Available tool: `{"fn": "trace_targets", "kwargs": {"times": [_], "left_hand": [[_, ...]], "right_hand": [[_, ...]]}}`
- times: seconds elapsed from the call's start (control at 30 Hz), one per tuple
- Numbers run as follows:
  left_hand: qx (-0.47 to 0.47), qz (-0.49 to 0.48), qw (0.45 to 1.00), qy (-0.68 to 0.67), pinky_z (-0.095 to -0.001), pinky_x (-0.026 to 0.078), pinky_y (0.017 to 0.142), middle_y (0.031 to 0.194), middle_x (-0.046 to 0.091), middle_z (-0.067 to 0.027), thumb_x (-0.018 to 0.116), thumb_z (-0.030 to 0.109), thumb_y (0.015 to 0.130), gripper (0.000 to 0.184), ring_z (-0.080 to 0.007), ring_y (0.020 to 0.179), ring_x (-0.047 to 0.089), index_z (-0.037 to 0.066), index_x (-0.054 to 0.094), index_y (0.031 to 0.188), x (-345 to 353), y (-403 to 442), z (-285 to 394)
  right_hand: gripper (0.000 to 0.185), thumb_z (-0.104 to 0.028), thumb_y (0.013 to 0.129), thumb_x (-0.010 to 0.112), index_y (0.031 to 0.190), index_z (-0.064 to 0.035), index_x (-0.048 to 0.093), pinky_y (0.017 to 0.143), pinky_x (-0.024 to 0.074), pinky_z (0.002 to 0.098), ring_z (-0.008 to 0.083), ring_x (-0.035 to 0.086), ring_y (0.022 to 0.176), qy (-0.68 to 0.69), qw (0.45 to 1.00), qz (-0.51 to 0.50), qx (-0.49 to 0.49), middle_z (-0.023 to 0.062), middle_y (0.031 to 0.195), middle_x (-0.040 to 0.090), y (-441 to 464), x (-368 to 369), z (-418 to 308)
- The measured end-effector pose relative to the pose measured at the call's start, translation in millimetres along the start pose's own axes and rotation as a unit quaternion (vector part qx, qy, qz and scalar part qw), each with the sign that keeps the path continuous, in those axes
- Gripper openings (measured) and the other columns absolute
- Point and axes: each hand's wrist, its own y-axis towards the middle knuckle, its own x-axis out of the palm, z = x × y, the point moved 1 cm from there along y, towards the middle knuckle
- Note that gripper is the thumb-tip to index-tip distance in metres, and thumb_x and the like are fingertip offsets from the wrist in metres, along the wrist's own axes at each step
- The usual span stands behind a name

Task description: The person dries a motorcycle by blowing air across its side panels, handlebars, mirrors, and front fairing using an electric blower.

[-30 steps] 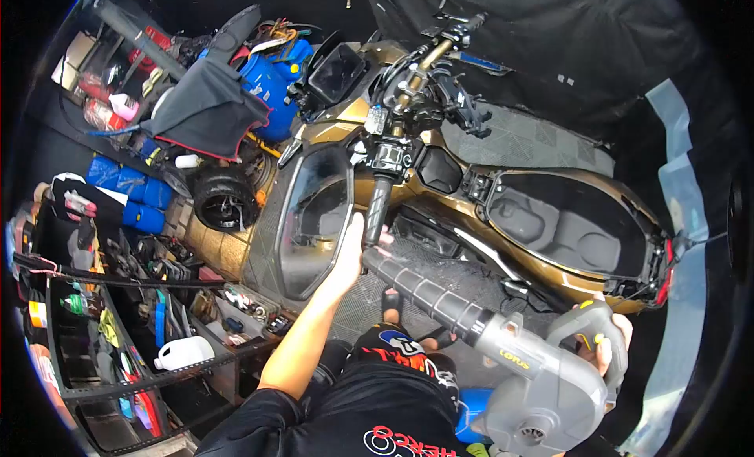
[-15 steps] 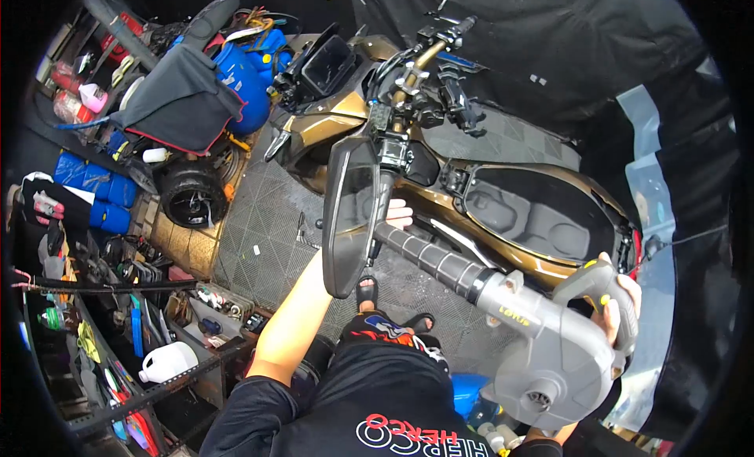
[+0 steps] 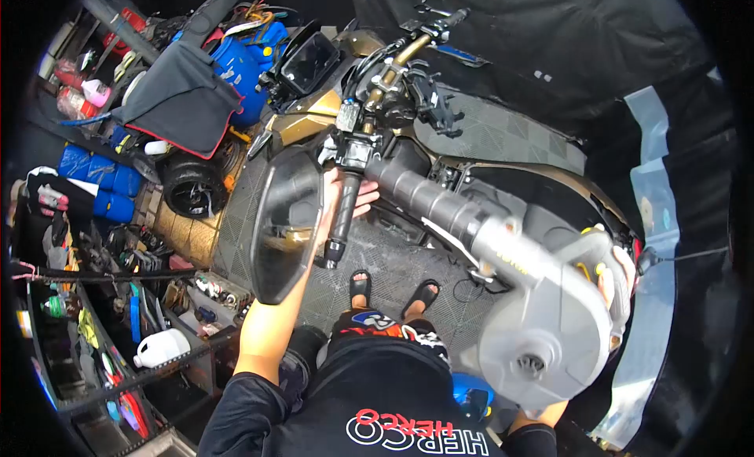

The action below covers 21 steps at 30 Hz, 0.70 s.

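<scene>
The blower nozzle (image 3: 428, 196) has moved nearer the switch housing (image 3: 360, 152).

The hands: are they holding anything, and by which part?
The right hand holds the grey blower by its handle. The left hand is behind the handlebar grip; whether it holds that cannot be told.

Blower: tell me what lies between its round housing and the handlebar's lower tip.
In the head view, the stretch from the handlebar tip to the blower housing shows mainly two sandaled feet on grey floor matting.
</scene>
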Motion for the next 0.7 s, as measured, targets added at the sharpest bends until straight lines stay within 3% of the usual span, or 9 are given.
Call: {"fn": "trace_targets", "kwargs": {"times": [0.03, 0.13, 0.23, 0.33, 0.43, 0.5, 0.7], "left_hand": [[0.026, -0.032, 0.999, -0.005, -0.0439, 0.048, 0.107, 0.142, 0.055, -0.026, 0.025, 0.05, 0.107, 0.073, -0.0372, 0.131, 0.056, -0.011, 0.041, 0.145, 0.3, -4.8, -3.1], [0.043, 0.06, 0.996, 0.052, -0.0426, 0.053, 0.102, 0.137, 0.059, -0.0249, 0.019, 0.051, 0.109, 0.074, -0.0334, 0.125, 0.062, -0.01, 0.043, 0.143, 16.8, -13.4, 0.3], [0.08, 0.096, 0.99, 0.064, -0.0402, 0.057, 0.095, 0.135, 0.06, -0.0236, 0.023, 0.057, 0.108, 0.075, -0.0317, 0.119, 0.065, -0.006, 0.046, 0.142, 8.7, -7.5, -6.1], [0.134, 0.145, 0.976, 0.089, -0.0372, 0.06, 0.087, 0.126, 0.063, -0.0179, 0.036, 0.061, 0.105, 0.075, -0.0275, 0.115, 0.067, -0.005, 0.049, 0.136, 7.8, -7.5, -12.9], [0.135, 0.204, 0.96, 0.133, -0.0344, 0.061, 0.081, 0.123, 0.062, -0.0172, 0.039, 0.061, 0.104, 0.073, -0.025, 0.109, 0.069, -0.005, 0.051, 0.133, 8.7, -1.9, -11.9], [0.152, 0.179, 0.965, 0.12, -0.0315, 0.061, 0.077, 0.123, 0.062, -0.0184, 0.039, 0.06, 0.105, 0.072, -0.0236, 0.102, 0.07, -0.005, 0.051, 0.132, 4.3, -0.4, -13.7], [0.163, 0.185, 0.966, 0.084, -0.034, 0.057, 0.089, 0.128, 0.061, -0.0209, 0.038, 0.058, 0.106, 0.077, -0.0242, 0.112, 0.066, -0.011, 0.045, 0.139, 2.3, -3.8, -11.5]], "right_hand": [[0.049, -0.021, 0.092, 0.062, 0.134, -0.0009, 0.049, 0.108, 0.0464, 0.0433, 0.037, 0.058, 0.124, 0.006, 1.0, -0.004, -0.004, 0.0326, 0.139, 0.053, 7.5, -0.6, 3.8], [0.048, -0.021, 0.092, 0.062, 0.134, -0.0001, 0.05, 0.108, 0.0463, 0.0434, 0.0369, 0.059, 0.123, 0.021, 1.0, -0.017, -0.015, 0.033, 0.138, 0.054, 23.3, -4.5, 12.8], [0.048, -0.021, 0.091, 0.062, 0.133, 0.0007, 0.05, 0.108, 0.0463, 0.0435, 0.0368, 0.059, 0.123, 0.031, 0.999, -0.031, -0.021, 0.0333, 0.137, 0.055, 38.0, -1.9, 19.4], [0.048, -0.021, 0.091, 0.062, 0.133, 0.0016, 0.05, 0.108, 0.0462, 0.0436, 0.0367, 0.06, 0.122, 0.032, 0.998, -0.044, -0.023, 0.0337, 0.136, 0.055, 50.3, -2.7, 24.2], [0.048, -0.02, 0.091, 0.062, 0.132, 0.0024, 0.051, 0.108, 0.0461, 0.0437, 0.0366, 0.06, 0.121, 0.03, 0.998, -0.051, -0.029, 0.034, 0.135, 0.056, 59.9, -3.8, 24.6], [0.048, -0.02, 0.091, 0.062, 0.132, 0.0029, 0.051, 0.108, 0.0461, 0.0438, 0.0365, 0.061, 0.121, 0.023, 0.998, -0.054, -0.031, 0.0342, 0.135, 0.056, 64.9, -0.3, 21.5], [0.048, -0.02, 0.091, 0.062, 0.131, 0.0046, 0.052, 0.108, 0.046, 0.044, 0.0363, 0.062, 0.12, -0.025, 0.998, -0.047, -0.045, 0.0349, 0.133, 0.058, 85.6, -1.1, 1.9]]}}
